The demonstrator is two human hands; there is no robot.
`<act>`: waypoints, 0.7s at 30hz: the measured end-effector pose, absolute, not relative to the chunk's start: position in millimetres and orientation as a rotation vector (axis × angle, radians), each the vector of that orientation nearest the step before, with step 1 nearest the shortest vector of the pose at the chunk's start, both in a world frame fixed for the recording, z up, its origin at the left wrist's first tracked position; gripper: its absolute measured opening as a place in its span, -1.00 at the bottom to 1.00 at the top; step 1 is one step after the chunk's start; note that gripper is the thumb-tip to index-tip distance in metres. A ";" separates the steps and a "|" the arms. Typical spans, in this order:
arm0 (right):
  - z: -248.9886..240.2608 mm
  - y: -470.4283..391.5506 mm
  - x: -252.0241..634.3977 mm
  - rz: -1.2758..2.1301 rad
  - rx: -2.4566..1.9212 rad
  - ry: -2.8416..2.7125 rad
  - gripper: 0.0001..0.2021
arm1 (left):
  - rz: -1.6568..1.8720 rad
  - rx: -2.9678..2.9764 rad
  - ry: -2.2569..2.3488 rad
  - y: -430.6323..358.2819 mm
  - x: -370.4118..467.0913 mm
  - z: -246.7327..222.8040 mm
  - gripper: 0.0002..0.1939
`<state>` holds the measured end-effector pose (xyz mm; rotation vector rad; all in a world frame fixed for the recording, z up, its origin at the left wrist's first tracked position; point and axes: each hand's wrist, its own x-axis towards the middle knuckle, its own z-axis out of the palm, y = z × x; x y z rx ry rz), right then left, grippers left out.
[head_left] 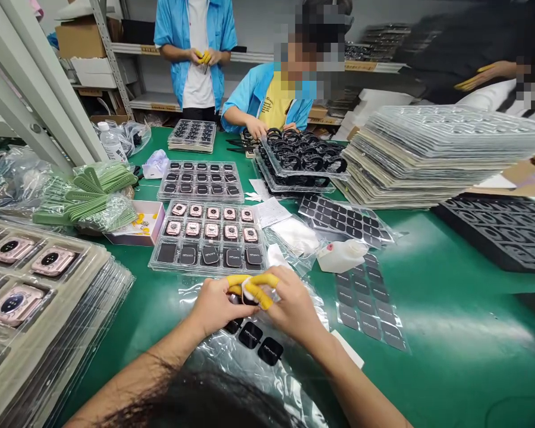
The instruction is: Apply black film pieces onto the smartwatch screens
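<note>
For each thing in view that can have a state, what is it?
Left hand: gripping a small item, mostly hidden
Right hand: gripping a white cloth
Watch tray: loaded
Pink box: open, yellow pieces inside
Clear bottle: upright, capped
White bottle: on its side, closure unclear
Green straps: bunched together
Tall tray stack: uneven

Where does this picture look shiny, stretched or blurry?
Head view: pale glare lies on the green tabletop and clear plastic sheet; head view: the tray stack at right looks stretched, perhaps by a wide lens; head view: the dark area upper right is smeared, while left hand and right hand look fairly sharp.
</note>
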<state>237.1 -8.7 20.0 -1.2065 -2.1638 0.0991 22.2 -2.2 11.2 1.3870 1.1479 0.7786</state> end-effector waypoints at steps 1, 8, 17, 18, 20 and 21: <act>19.9 -7.8 240.6 -0.027 -1.323 -2.118 -0.84 | 0.808 1.358 1.153 -2.3 23.0 10.0 -0.39; 35.2 -21.6 251.6 0.254 -1.321 -2.101 -0.70 | 1.087 1.526 1.085 -7.8 23.8 1.5 -0.52; 35.0 -22.2 247.9 0.612 -1.404 -1.995 -0.64 | 1.336 2.322 0.668 -3.0 14.9 5.3 -0.59; 36.3 -22.7 246.8 0.599 -1.370 -2.010 -0.63 | 1.347 2.339 0.666 -3.0 14.9 5.8 -0.59; 38.8 -23.7 244.3 0.575 -1.282 -2.027 -0.62 | 1.380 2.338 0.699 -3.4 15.2 6.4 -0.60; 39.5 -23.9 243.4 0.569 -1.244 -2.027 -0.61 | 1.392 2.330 0.721 -3.7 15.1 6.6 -0.60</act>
